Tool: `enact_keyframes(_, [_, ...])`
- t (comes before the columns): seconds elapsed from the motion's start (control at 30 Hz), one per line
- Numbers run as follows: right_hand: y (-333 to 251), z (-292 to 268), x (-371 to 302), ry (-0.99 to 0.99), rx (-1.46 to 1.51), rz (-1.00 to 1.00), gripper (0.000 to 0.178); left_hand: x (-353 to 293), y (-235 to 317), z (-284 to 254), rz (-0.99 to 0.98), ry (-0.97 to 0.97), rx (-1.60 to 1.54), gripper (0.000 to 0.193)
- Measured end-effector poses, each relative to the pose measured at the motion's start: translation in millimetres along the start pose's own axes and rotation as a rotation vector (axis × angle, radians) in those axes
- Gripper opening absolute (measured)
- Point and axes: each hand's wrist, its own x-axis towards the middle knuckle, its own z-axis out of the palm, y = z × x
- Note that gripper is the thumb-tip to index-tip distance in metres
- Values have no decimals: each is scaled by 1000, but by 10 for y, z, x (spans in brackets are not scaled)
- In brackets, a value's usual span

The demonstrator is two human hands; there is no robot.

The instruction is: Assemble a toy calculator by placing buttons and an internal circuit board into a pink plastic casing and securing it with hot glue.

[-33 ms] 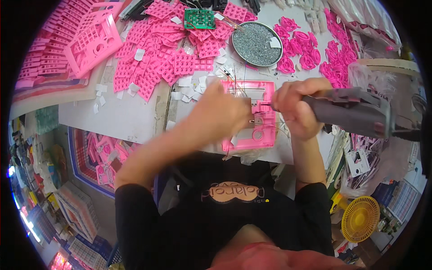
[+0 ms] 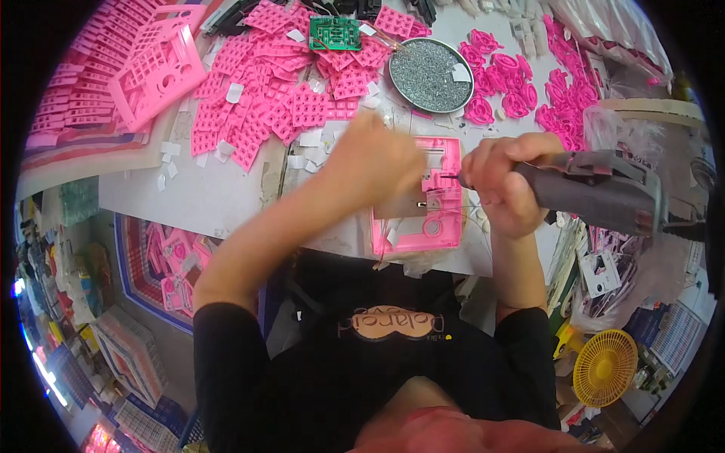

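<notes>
A dark grey electric screwdriver (image 2: 596,190) lies level in my right hand (image 2: 507,181), fingers wrapped round its front end. Its thin bit points left over the right part of a pink plastic casing (image 2: 451,223) on the table in front of me. My left hand (image 2: 381,162) hovers over the casing's left side, blurred by motion; its fingers appear curled, but whether they hold anything is hidden. Below that hand a flat brownish plate (image 2: 400,207) lies across the casing. Thin wires trail around the casing, partly covered by the hand.
Behind the casing stands a round dish of small metal screws (image 2: 430,75). Pink button pads (image 2: 249,98) are heaped at the far left, with a green circuit board (image 2: 335,34) on top. Magenta ring-shaped parts (image 2: 502,75) lie far right. A bin of pink parts (image 2: 124,257) is lower left.
My left hand has moved slightly away from me, uncovering more of the brownish plate and covering wires at the casing's far left. The right hand and screwdriver are almost still.
</notes>
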Motion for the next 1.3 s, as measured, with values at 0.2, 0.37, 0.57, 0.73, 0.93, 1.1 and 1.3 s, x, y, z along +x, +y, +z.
enact_keyframes(0.2, [-161,-19,-53,-18,-47,-5,32,1238,-756,348,77,129,304,13])
enact_keyframes(0.37, [-223,-86,-212,30,12,-2,29,1452,-716,327,54,339,353,18])
enact_keyframes(0.57, [-101,39,-149,17,34,40,29,1475,-681,151,-63,219,440,24])
enact_keyframes(0.73, [-193,38,-193,14,47,-2,29,577,-173,-133,71,409,208,13])
enact_keyframes(0.93, [-238,370,-152,-44,141,87,27,-589,369,171,-11,337,-313,14])
enact_keyframes(1.1, [-188,407,-161,-120,253,132,26,-718,425,213,-85,373,-342,18])
enact_keyframes(1.3, [-151,462,-191,-108,250,174,25,-727,412,254,-55,424,-318,19])
